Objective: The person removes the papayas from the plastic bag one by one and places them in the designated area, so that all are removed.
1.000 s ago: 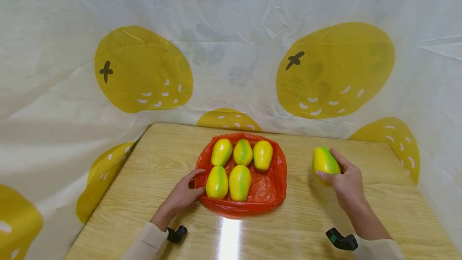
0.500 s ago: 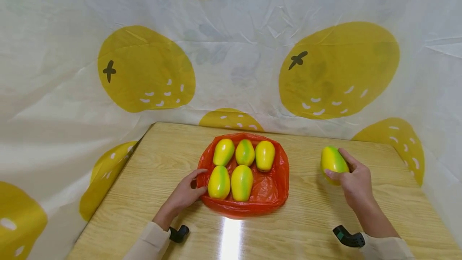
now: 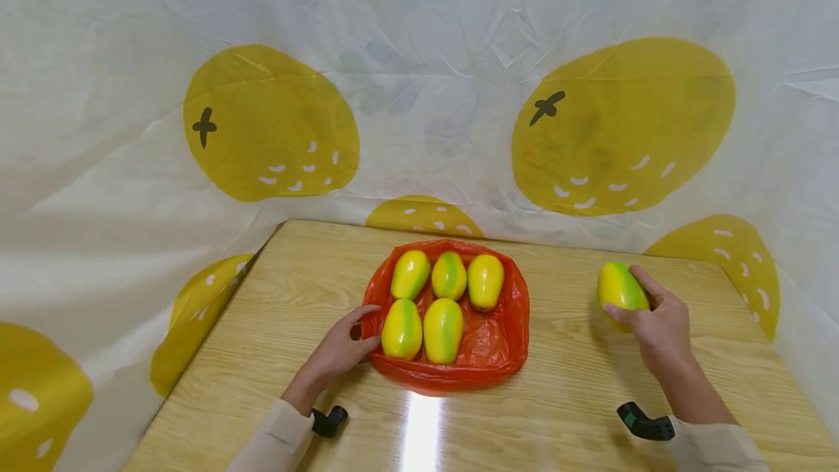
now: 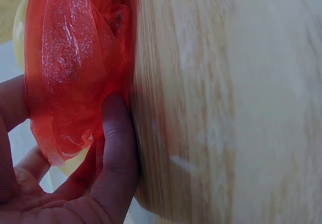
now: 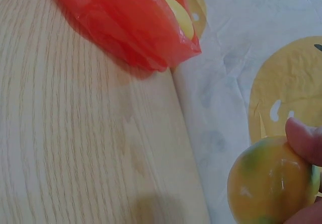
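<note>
In the head view, a red plastic bag (image 3: pixel 483 341) lies spread open on the table with its rim folded down. Several yellow-green mangoes (image 3: pixel 401 330) sit inside it in two rows, leaving a bare patch at the front right. My left hand (image 3: pixel 337 347) grips the bag's left edge; the left wrist view has its thumb (image 4: pixel 116 133) low against the red plastic (image 4: pixel 70 68). Out to the right, my right hand (image 3: pixel 662 323) holds another mango (image 3: pixel 621 287) just above the table. That mango (image 5: pixel 269 181) fills the lower right of the right wrist view, pinched between thumb and fingers.
The wooden table (image 3: pixel 550 414) has a back edge against a hanging white cloth (image 3: pixel 432 122) printed with big yellow fruit. The cloth also hangs along the left and right sides. Black wrist devices (image 3: pixel 330 421) are strapped at both cuffs.
My right hand has carried the mango a little farther right, away from the bag. The left hand keeps its place at the bag's edge. The whole head view has shifted slightly.
</note>
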The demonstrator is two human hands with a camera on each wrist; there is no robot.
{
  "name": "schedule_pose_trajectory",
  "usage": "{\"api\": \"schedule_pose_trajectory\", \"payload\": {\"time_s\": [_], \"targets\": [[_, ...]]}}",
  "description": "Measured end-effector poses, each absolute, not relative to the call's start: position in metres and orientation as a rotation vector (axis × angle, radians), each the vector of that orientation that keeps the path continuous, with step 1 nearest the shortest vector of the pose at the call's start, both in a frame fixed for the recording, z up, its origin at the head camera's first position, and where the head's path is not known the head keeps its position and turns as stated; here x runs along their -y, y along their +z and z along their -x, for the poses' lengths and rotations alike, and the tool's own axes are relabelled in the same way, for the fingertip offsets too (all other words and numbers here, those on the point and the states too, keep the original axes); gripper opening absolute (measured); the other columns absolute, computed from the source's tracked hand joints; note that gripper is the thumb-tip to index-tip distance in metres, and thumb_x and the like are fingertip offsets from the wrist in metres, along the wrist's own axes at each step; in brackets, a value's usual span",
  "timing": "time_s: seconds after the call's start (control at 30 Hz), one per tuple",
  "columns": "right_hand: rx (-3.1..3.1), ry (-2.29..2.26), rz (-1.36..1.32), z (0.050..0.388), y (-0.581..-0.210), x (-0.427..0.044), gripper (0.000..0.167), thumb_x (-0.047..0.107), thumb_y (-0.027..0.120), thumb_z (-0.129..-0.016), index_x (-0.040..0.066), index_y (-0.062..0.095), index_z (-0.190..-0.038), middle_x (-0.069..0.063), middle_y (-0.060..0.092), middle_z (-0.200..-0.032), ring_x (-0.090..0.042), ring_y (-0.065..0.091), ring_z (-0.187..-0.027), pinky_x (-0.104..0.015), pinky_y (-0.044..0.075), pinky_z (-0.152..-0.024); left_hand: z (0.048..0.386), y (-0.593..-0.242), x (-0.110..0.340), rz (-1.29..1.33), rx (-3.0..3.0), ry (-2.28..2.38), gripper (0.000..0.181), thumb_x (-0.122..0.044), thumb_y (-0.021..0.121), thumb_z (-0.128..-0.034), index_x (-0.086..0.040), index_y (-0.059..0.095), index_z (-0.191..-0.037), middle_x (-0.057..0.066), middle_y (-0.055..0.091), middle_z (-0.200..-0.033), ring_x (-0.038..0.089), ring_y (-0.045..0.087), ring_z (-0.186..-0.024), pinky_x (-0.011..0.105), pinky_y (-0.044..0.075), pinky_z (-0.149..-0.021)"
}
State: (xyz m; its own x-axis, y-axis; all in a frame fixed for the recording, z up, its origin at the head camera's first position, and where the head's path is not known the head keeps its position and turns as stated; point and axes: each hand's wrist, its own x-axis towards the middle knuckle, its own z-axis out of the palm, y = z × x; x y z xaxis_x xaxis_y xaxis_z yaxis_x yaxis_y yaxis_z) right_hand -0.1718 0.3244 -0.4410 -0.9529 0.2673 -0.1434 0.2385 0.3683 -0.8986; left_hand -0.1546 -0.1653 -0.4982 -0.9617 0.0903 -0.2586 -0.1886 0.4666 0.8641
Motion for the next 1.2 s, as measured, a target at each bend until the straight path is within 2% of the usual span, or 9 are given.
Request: {"api": "schedule_pose_trajectory", "payload": {"time_s": [0.17,0.3,0.47,0.67,0.83,1.0,1.1,1.2], "targets": [[2.592,1.639,0.488,0.174,-0.442,-0.33,0.088,0.015,0.073,-0.097,0.027,0.018,-0.165,-0.006,0.015,-0.176,-0.032,0.028,-0.151,-0.004,0.039,-0.104,0.154,-0.498,0.165,0.076,-2.444,1.511,0.053,-0.021,0.073,-0.0945,-0.027,0.058,-0.145,0.011,0.048,-0.158,0.03,0.05,-0.126,0.05,0.053,-0.106],[2.599,1.63,0.5,0.175,-0.443,-0.335,0.088,0.015,0.073,-0.097,0.027,0.018,-0.165,-0.007,0.014,-0.176,-0.031,0.03,-0.147,-0.003,0.041,-0.099,0.153,-0.498,0.165,0.081,-2.447,1.504,0.053,-0.021,0.073,-0.0944,-0.027,0.058,-0.145,0.011,0.049,-0.156,0.029,0.052,-0.122,0.042,0.056,-0.098],[2.628,1.596,0.492,0.176,-0.441,-0.341,0.088,0.019,0.071,-0.099,0.028,0.014,-0.166,-0.007,0.012,-0.176,-0.036,0.03,-0.145,-0.01,0.041,-0.108,0.154,-0.499,0.166,0.088,-2.442,1.505,0.053,-0.02,0.072,-0.0953,-0.026,0.057,-0.146,0.011,0.049,-0.154,0.029,0.054,-0.119,0.033,0.055,-0.089],[2.615,1.608,0.523,0.178,-0.44,-0.346,0.088,0.02,0.071,-0.099,0.029,0.013,-0.165,-0.004,0.01,-0.177,-0.036,0.027,-0.147,-0.027,0.035,-0.124,0.156,-0.501,0.166,0.095,-2.44,1.514,0.051,-0.018,0.07,-0.096,-0.027,0.058,-0.145,0.011,0.048,-0.156,0.03,0.053,-0.122,0.038,0.056,-0.096],[2.614,1.587,0.531,0.179,-0.443,-0.35,0.087,0.019,0.07,-0.099,0.027,0.014,-0.165,-0.005,0.011,-0.177,-0.035,0.029,-0.145,-0.021,0.038,-0.12,0.156,-0.501,0.166,0.09,-2.442,1.516,0.051,-0.018,0.07,-0.096,-0.026,0.058,-0.145,0.012,0.048,-0.156,0.03,0.053,-0.122,0.039,0.056,-0.097],[2.62,1.557,0.521,0.181,-0.446,-0.356,0.088,0.019,0.072,-0.098,0.025,0.016,-0.165,-0.01,0.013,-0.176,-0.036,0.031,-0.142,-0.005,0.043,-0.1,0.155,-0.5,0.166,0.105,-2.443,1.51,0.051,-0.019,0.07,-0.0963,-0.029,0.058,-0.145,0.01,0.048,-0.156,0.029,0.052,-0.123,0.039,0.056,-0.097],[2.615,1.547,0.517,0.183,-0.448,-0.358,0.088,0.018,0.073,-0.098,0.023,0.017,-0.166,-0.012,0.014,-0.175,-0.036,0.032,-0.141,-0.002,0.043,-0.092,0.155,-0.5,0.167,0.097,-2.442,1.511,0.051,-0.019,0.07,-0.0965,-0.029,0.057,-0.145,0.01,0.048,-0.156,0.029,0.053,-0.122,0.037,0.056,-0.096],[2.612,1.554,0.514,0.184,-0.449,-0.36,0.088,0.016,0.072,-0.098,0.022,0.016,-0.166,-0.011,0.013,-0.176,-0.035,0.032,-0.143,-0.003,0.043,-0.095,0.155,-0.5,0.166,0.093,-2.434,1.526,0.05,-0.018,0.07,-0.0961,-0.027,0.058,-0.144,0.011,0.049,-0.154,0.028,0.053,-0.12,0.034,0.056,-0.091]]}}
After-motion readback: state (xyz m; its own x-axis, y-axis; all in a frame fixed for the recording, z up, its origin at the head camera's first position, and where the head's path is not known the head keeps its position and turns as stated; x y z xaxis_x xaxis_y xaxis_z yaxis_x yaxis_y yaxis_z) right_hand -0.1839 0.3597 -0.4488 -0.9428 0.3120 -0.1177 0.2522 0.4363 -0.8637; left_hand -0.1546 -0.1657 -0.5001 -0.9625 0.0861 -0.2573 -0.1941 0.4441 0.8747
